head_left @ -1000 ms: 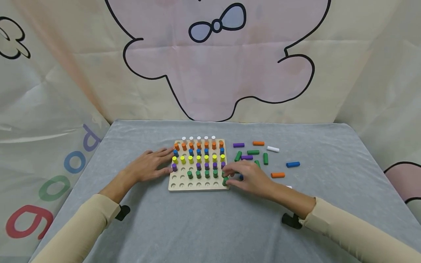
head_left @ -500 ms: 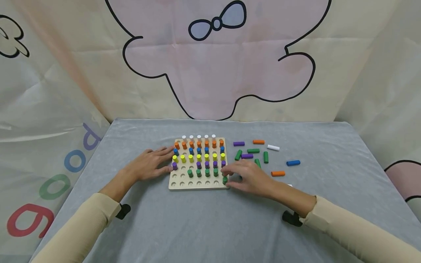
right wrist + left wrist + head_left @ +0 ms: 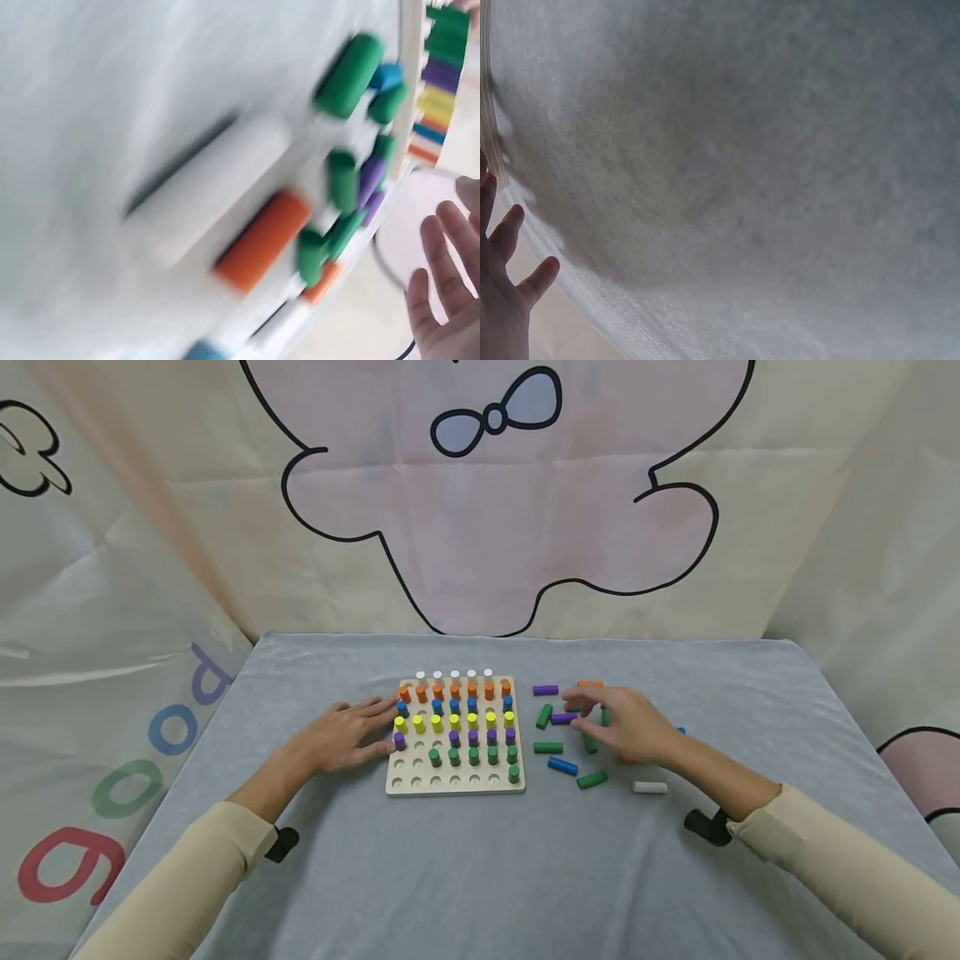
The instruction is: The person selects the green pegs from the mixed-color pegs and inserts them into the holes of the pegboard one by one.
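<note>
A wooden pegboard (image 3: 453,793) lies on the cloth, with rows of white, orange, blue, yellow, purple and green pegs standing in its holes. One green peg (image 3: 513,773) stands upright in the front right corner. My left hand (image 3: 339,739) rests at the board's left edge, fingers spread; the left wrist view shows that hand (image 3: 506,285) only partly. To the right of the board, my right hand (image 3: 630,722) hovers over loose pegs, nearest a purple peg (image 3: 562,719). Nothing shows between its fingers. It hides some pegs beneath.
Loose pegs lie scattered right of the board: a blue peg (image 3: 562,766), a green peg (image 3: 592,779), a white peg (image 3: 649,787) and several others. In the right wrist view an orange peg (image 3: 262,240) is close up. A printed cloth backdrop (image 3: 480,543) rises behind the table.
My right hand has let go of the green peg at the board's front right corner and moved right, over the loose pegs. The left hand has stayed in place.
</note>
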`<state>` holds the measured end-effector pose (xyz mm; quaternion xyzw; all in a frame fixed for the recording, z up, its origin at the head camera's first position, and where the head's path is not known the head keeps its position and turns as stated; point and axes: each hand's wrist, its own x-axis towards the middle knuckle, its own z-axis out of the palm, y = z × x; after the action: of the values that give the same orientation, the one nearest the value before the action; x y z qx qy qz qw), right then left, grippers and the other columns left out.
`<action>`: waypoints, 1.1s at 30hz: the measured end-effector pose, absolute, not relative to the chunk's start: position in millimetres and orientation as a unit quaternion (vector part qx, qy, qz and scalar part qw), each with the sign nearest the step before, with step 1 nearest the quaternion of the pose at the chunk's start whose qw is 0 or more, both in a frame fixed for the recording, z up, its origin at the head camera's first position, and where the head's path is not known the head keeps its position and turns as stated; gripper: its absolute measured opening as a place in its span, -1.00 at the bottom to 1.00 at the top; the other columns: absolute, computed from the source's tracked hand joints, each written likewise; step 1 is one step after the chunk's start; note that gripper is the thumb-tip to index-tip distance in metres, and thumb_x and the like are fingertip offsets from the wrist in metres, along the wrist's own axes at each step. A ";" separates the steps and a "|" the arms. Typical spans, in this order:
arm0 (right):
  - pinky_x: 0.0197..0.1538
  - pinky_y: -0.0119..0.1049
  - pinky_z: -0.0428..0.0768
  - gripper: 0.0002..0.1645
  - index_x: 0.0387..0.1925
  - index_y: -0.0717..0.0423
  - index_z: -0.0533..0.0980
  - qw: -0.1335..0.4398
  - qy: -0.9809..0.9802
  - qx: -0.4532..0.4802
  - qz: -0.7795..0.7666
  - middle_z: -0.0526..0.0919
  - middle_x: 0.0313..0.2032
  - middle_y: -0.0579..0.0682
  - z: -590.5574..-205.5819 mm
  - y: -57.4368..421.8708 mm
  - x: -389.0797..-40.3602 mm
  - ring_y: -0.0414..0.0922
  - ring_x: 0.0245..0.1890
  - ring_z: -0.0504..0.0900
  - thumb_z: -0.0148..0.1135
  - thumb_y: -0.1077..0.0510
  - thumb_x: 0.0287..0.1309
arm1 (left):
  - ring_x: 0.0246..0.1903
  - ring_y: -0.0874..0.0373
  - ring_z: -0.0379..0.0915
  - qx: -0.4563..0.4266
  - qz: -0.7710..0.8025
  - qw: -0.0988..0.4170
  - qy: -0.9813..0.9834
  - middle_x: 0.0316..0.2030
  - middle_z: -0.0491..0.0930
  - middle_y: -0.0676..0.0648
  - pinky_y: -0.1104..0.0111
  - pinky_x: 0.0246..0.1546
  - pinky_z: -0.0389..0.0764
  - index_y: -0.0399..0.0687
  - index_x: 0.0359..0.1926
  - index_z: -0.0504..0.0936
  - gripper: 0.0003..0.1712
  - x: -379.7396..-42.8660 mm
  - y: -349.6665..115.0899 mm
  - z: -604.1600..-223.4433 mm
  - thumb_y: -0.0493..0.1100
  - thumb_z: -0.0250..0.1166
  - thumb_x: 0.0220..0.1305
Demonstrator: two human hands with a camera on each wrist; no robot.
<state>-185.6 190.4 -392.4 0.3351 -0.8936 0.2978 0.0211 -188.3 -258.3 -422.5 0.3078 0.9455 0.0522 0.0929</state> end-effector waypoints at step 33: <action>0.11 0.11 0.53 -0.61 0.03 0.26 0.61 -0.043 -0.922 0.287 0.257 0.70 -0.04 0.12 -420.6 245.0 -207.9 0.08 0.02 0.64 0.23 0.49 0.16 | 0.46 -0.17 0.06 0.304 0.052 0.094 0.946 0.52 0.09 -0.13 -0.26 0.24 0.24 -0.09 0.51 0.22 -0.15 -186.9 -255.2 -420.7 0.32 0.06 0.42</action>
<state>-207.9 245.0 -420.6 0.2866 -0.9220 0.2568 -0.0425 -186.9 -255.2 -420.7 0.3045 0.9465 0.0519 0.0937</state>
